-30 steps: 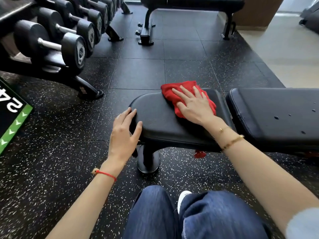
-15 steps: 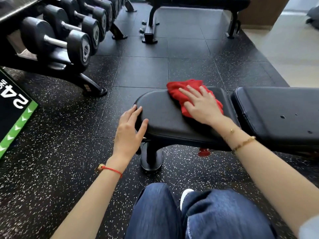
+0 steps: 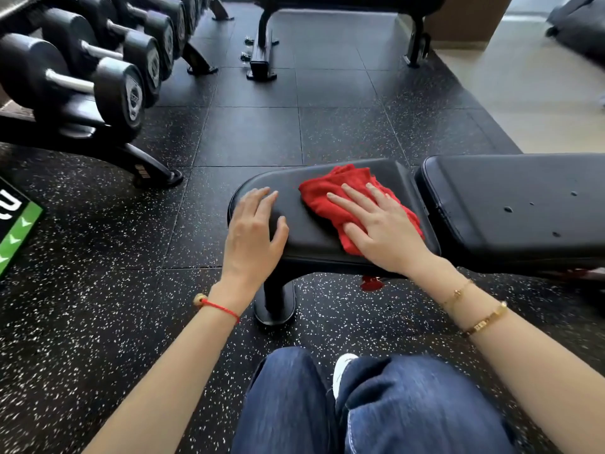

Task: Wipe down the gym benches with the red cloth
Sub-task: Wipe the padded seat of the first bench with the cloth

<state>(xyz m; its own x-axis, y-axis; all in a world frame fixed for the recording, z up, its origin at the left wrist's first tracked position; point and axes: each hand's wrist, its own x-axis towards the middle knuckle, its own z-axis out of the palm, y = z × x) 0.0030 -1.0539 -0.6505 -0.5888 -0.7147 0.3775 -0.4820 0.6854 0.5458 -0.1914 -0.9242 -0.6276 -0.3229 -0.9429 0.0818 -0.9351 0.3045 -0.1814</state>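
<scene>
A black padded gym bench stands in front of me, its seat pad (image 3: 294, 188) on the left and its longer back pad (image 3: 510, 198) on the right. The crumpled red cloth (image 3: 330, 191) lies on the seat pad. My right hand (image 3: 379, 227) presses flat on the cloth with straight, spread fingers. My left hand (image 3: 253, 234) rests on the seat pad's rounded left end, fingers relaxed on top and thumb on the surface.
A rack of black dumbbells (image 3: 108, 80) runs along the left, its feet reaching onto the speckled rubber floor. A second black bench (image 3: 262, 44) stands farther back. A green and black mat (image 3: 16, 224) lies at the left edge. My knees in blue jeans (image 3: 376, 407) fill the bottom.
The red cloth and my right hand have slid from the pad's far edge toward the middle and near side. My left hand stays on the pad's left end.
</scene>
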